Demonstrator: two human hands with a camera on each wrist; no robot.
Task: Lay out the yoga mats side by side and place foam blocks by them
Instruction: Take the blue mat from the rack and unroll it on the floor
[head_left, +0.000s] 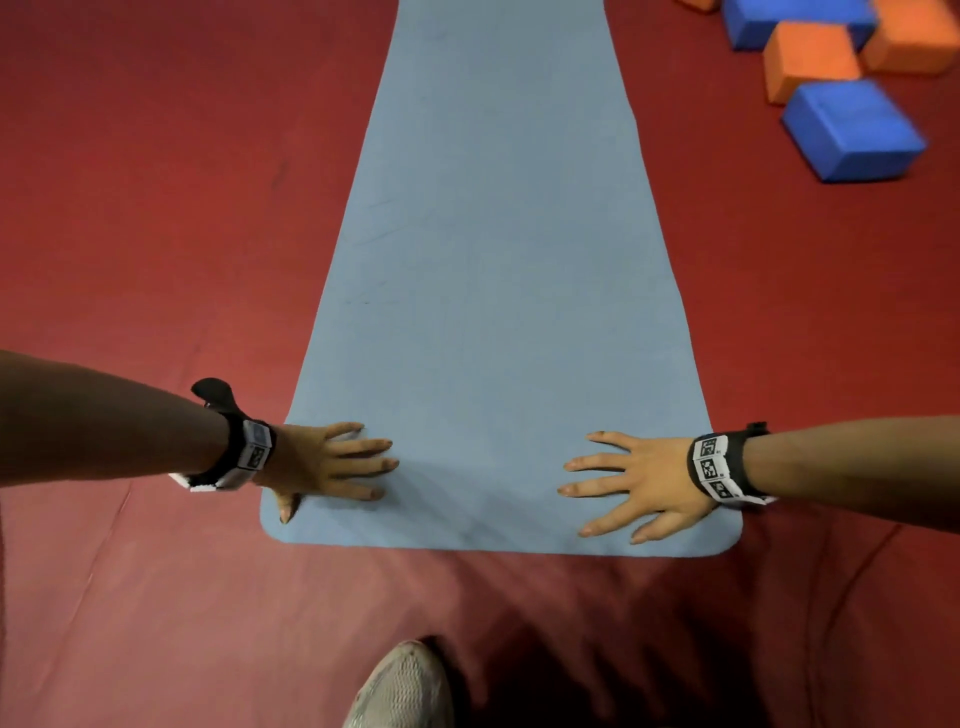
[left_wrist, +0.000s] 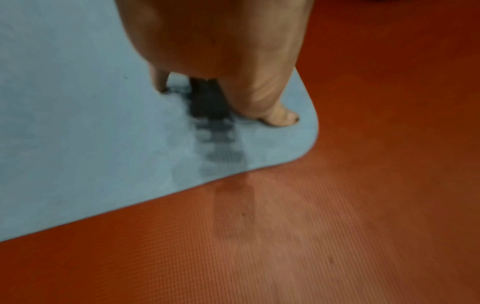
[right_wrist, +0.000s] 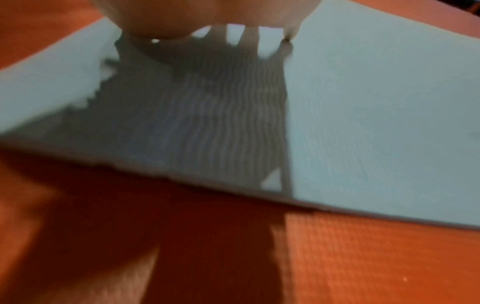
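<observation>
A light blue yoga mat (head_left: 493, 270) lies unrolled on the red floor, running away from me. My left hand (head_left: 332, 465) lies flat on its near left corner, fingers spread and straight. My right hand (head_left: 623, 480) lies flat on the near right corner, fingers splayed. In the left wrist view the left hand (left_wrist: 221, 51) touches the mat (left_wrist: 78, 123) at its rounded corner with the thumb. The right wrist view shows the palm of my right hand (right_wrist: 202, 16) just above the mat (right_wrist: 376, 113). Blue foam blocks (head_left: 852, 130) and orange foam blocks (head_left: 808, 60) sit in a loose pile at the far right.
Red padded floor (head_left: 156, 182) surrounds the mat on all sides, with wrinkles near me. My grey shoe (head_left: 402, 686) stands just behind the mat's near edge. The block pile sits a short way from the mat's right edge.
</observation>
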